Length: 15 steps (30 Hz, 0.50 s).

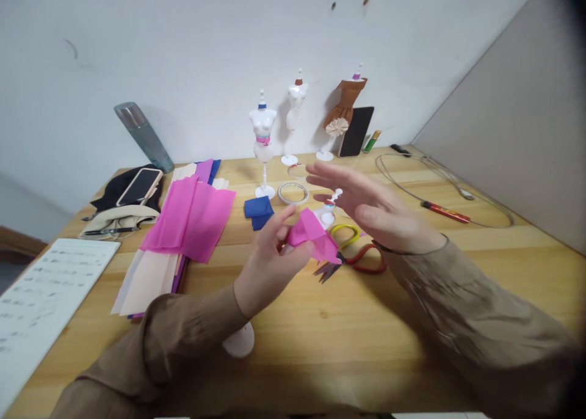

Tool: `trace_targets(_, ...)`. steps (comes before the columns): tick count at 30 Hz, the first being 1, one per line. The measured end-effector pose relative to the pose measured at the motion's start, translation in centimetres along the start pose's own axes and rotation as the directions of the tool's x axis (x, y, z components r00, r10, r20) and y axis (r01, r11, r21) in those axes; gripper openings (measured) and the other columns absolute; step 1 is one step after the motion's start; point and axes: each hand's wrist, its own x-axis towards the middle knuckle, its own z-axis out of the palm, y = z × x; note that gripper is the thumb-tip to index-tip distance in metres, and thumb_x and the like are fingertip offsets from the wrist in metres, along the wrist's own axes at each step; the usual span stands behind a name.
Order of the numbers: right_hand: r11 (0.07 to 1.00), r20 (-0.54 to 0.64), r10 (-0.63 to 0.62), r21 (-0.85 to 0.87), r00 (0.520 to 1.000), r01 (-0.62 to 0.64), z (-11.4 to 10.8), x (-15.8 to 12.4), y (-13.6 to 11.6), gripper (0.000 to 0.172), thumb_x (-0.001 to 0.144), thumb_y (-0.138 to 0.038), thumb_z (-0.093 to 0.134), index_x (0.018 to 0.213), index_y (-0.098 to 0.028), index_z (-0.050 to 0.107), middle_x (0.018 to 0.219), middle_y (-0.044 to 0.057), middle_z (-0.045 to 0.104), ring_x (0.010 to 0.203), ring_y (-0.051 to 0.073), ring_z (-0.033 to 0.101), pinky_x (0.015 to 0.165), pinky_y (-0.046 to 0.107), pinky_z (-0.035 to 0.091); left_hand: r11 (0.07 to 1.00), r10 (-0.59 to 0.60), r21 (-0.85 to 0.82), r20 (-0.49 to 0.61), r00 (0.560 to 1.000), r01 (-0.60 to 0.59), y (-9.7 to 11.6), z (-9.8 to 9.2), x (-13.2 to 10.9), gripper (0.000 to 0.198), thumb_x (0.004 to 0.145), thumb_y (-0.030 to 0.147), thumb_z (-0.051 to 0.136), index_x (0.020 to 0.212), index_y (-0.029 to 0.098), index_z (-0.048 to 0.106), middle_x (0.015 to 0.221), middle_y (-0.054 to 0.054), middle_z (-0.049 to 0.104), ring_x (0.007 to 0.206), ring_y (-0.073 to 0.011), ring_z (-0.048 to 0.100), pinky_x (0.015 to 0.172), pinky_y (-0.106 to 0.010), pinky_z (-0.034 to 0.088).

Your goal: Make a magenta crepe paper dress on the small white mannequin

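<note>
My left hand [274, 263] is closed around a small white dress form [328, 216], which lies tilted with its neck pointing up and right. Bright pink crepe paper or cloth [304, 226] wraps its torso under my fingers. The form's round white base [240, 341] shows below my left wrist. My right hand [366, 202] is open beside the form's neck, fingers stretched to the left and apart from it. Scissors [354, 254] with yellow and red handles lie on the table beneath, between the hands.
Three dress forms [263, 126] stand along the wall, one dressed in brown. Pink sheets [192, 214] top a stack at left, near a phone [140, 187] and spray bottle [144, 135]. A folded blue piece [259, 211] and tape roll [293, 193] lie centrally; a red-handled wired tool [445, 212] lies right.
</note>
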Motion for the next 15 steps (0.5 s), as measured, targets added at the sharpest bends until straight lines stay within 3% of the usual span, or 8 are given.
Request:
trace_targets(2, 0.998, -0.080, -0.031, -0.060, 0.996, 0.026, 0.8, -0.3, -0.4, 0.072, 0.077, -0.065, 0.069, 0.141, -0.036, 0.051, 0.156, 0.004, 0.043, 0.143, 0.030, 0.040, 0.110, 0.048, 0.043, 0.990, 0.132, 0.061, -0.054, 0.990, -0.129, -0.2, 0.1, 0.2, 0.066, 0.077, 0.025, 0.065, 0.138, 0.019, 0.041, 0.103, -0.006, 0.069, 0.093, -0.0180, 0.066, 0.086, -0.033, 0.052)
trace_targets(6, 0.977, -0.213, -0.122, -0.200, 0.969, 0.079, 2.3, -0.9, -1.5, 0.083, 0.074, -0.071, 0.067, 0.147, -0.040, 0.041, 0.161, 0.003, 0.034, 0.144, 0.034, 0.036, 0.108, 0.051, 0.044, 0.909, 0.357, 0.264, -0.099, 0.929, -0.322, -0.4, 0.2, 0.8, 0.067, 0.079, 0.023, 0.067, 0.139, 0.020, 0.038, 0.118, -0.011, 0.066, 0.104, -0.0219, 0.065, 0.095, -0.039, 0.051)
trace_targets(10, 0.959, -0.353, -0.191, -0.266, 0.916, 0.097, 3.2, -1.3, -1.7, 0.081, 0.079, -0.064, 0.067, 0.150, -0.042, 0.034, 0.154, 0.007, 0.041, 0.133, 0.033, 0.050, 0.101, 0.050, 0.049, 0.800, 0.504, 0.450, -0.143, 0.852, -0.397, -0.6, 0.3, 1.6, 0.071, 0.080, 0.022, 0.070, 0.142, 0.026, 0.037, 0.136, -0.012, 0.058, 0.125, -0.0276, 0.056, 0.106, -0.046, 0.046)
trace_targets(15, 0.984, -0.300, -0.092, -0.174, 0.949, 0.040, 4.2, -1.1, -0.5, 0.084, 0.081, -0.050, 0.072, 0.152, -0.037, 0.028, 0.135, 0.011, 0.056, 0.114, 0.028, 0.062, 0.092, 0.045, 0.055, 0.715, 0.596, 0.568, -0.191, 0.780, -0.408, -0.8, 0.2, 2.5, 0.072, 0.080, 0.024, 0.073, 0.142, 0.026, 0.037, 0.136, -0.012, 0.059, 0.124, -0.0288, 0.057, 0.105, -0.048, 0.047)
